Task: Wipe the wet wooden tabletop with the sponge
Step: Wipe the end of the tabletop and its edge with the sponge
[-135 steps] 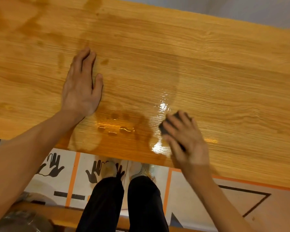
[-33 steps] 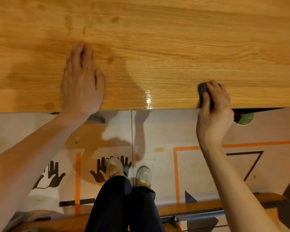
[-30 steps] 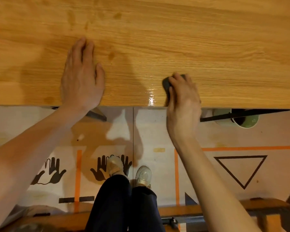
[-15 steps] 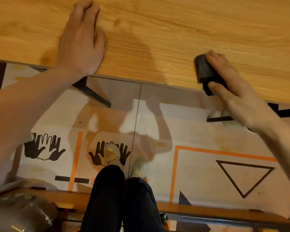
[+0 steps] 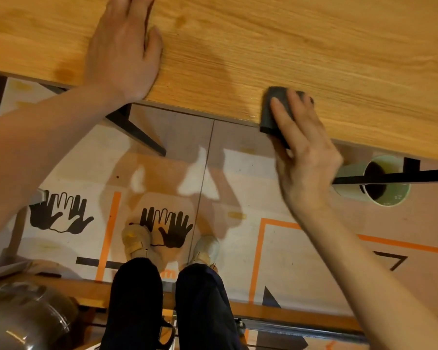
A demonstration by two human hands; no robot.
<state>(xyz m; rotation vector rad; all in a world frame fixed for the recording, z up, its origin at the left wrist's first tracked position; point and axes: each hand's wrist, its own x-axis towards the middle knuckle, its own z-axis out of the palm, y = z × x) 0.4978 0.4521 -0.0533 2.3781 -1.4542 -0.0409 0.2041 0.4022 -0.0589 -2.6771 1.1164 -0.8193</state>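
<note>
The wooden tabletop (image 5: 288, 46) fills the top of the view, its near edge running down to the right. A dark grey sponge (image 5: 272, 112) lies at that near edge, partly overhanging it. My right hand (image 5: 304, 150) presses on the sponge, fingers wrapped over its top. A small wet sheen shows on the wood just left of the sponge. My left hand (image 5: 124, 49) rests flat on the tabletop at the upper left, fingers together, holding nothing. A dark damp spot marks the wood near the left wrist.
Below the table edge is a floor with orange lines and black hand prints. A pale green cup (image 5: 372, 183) stands on the floor at the right under a black table brace. A black table leg (image 5: 137, 130) angles down near the left wrist. My legs and shoes are in the centre.
My right hand has slid the sponge along the near table edge, back and forth, now slightly further left. The view has tilted down, showing more floor. The left hand has stayed flat.
</note>
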